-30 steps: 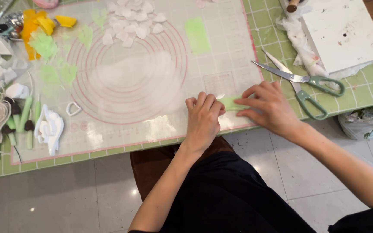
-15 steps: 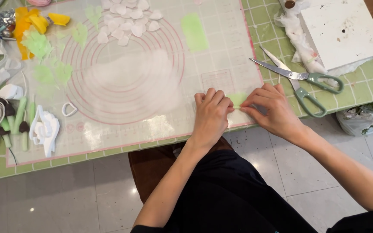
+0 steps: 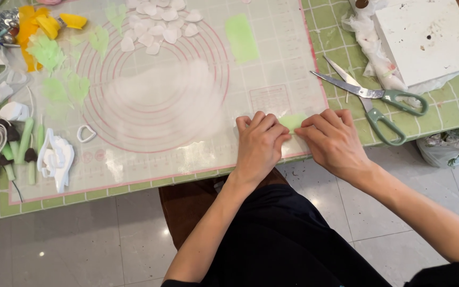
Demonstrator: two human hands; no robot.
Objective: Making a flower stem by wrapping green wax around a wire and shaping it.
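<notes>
- The left hand [image 3: 260, 144] and the right hand [image 3: 334, 143] meet at the near right part of the translucent work mat [image 3: 272, 64], fingertips pressed down on a small pale green piece [image 3: 293, 122] that lies flat between them.
- Only a sliver of the green piece shows between the knuckles; both hands pinch or press its edges rather than lift it, and neither hand is clenched around anything else.
- Judging by its thinness and the way it lies flush on the mat, the piece looks light, soft and easy to tear or stretch, like rolled paste or thin crepe; which of the two, I cannot tell.
- A hold by the outer edges with fingertip pads seems safest, since a grip in the middle would likely crease or dent it.
- A larger green strip [image 3: 241, 37] lies farther back on the mat, well apart from the hands.
- Green-handled scissors [image 3: 378, 101] rest just right of the mat on the green grid board [image 3: 452, 109], near the right hand but untouched.
- White petal shapes [image 3: 158, 24] are scattered at the far side; yellow and green cut pieces [image 3: 46, 34] sit far left.
- A white heart-shaped cutter [image 3: 86, 134] lies on the left of the mat.
</notes>
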